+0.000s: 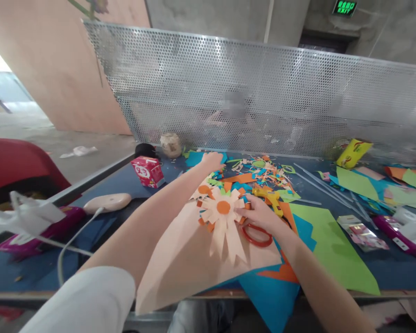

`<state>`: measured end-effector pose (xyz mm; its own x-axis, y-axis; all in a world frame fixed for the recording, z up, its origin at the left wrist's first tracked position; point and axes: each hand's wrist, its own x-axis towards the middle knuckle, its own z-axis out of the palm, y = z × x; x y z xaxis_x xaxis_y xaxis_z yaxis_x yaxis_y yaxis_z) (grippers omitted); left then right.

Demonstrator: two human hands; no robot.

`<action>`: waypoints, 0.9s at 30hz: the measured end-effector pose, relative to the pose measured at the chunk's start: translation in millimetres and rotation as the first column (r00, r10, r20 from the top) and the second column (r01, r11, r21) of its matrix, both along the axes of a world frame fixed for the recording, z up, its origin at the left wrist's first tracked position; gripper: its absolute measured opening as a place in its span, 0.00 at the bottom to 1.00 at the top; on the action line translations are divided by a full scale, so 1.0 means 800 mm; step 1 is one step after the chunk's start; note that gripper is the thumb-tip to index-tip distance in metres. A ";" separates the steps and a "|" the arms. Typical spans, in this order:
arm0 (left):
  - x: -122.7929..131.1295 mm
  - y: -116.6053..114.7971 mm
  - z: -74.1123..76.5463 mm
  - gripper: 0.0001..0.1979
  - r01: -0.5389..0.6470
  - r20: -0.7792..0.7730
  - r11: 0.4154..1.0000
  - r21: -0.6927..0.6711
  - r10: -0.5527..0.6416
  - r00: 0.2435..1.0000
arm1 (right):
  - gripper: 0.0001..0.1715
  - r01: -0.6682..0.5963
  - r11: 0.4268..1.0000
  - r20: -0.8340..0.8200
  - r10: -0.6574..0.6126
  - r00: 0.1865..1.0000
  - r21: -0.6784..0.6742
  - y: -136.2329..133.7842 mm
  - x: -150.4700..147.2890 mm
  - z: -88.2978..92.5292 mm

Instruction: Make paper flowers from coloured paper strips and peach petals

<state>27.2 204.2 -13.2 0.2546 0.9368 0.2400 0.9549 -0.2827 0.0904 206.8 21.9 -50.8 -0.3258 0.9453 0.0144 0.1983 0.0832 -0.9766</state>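
A paper rosette [225, 210] lies face up over a large peach sheet [173, 259]. It has peach petals, an orange round centre, blue and orange strips behind and two peach tails. My right hand [258, 215] pinches its right edge between thumb and fingers. Just under that hand are red-handled scissors [257, 236], partly covered. My left hand [213, 162] reaches far forward to blue paper [194, 158] and small cut scraps; its fingertips are hidden behind the hand. Beside my right hand lies a yellow tool [272, 200], possibly a glue gun.
Paper scraps [263, 169] spread along a perforated metal screen [208, 83]. At left are a red-pink box [148, 172], a jar [171, 145], a white corded device [107, 202] and a purple power strip [38, 231]. Green paper [336, 245] and a yellow box [354, 153] are at right.
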 end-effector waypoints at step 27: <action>0.029 0.073 -0.040 0.17 -0.099 -0.250 0.988 -0.119 0.066 0.966 | 0.13 -0.119 0.945 0.600 -0.094 0.795 0.306 -0.020 -0.012 0.014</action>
